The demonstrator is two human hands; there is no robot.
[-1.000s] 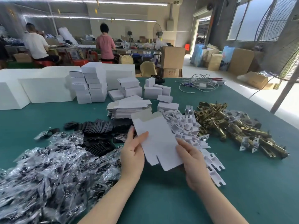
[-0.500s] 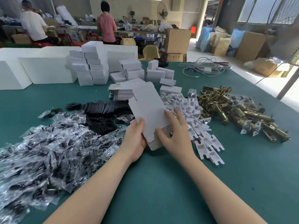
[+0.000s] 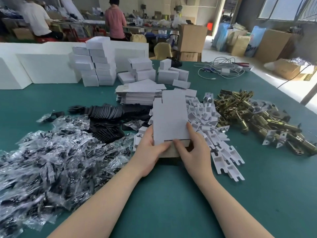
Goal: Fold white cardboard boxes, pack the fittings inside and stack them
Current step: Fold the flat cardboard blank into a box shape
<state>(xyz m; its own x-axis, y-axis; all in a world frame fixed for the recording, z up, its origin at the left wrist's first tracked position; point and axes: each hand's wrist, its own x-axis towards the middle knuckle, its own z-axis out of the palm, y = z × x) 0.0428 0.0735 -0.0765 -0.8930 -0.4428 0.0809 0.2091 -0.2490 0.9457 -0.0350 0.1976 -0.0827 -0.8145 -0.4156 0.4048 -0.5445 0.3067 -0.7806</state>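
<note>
My left hand (image 3: 148, 148) grips the near left corner of the white box blank (image 3: 169, 121), thumb laid across its lower flap, fingers curled underneath. My right hand (image 3: 192, 150) pinches the same near edge from the right, index finger stretched up along the blank's right side and thumb pressed on the fold line; both hands are clamped on the card. The blank is held just above the green tabletop (image 3: 163, 194), its long axis running away from me, white face up, the near flap bent down to show brown card.

Right of the blank, touching its edge, I see a spill of white card inserts (image 3: 214, 131), and beyond those a heap of brass fittings (image 3: 257, 117). Behind the blank sits a stack of flat blanks (image 3: 139, 95), with folded white boxes (image 3: 97, 69) stacked further back. Left of the blank lie black plates (image 3: 106, 112) and a big drift of clear plastic bags (image 3: 51, 157).
</note>
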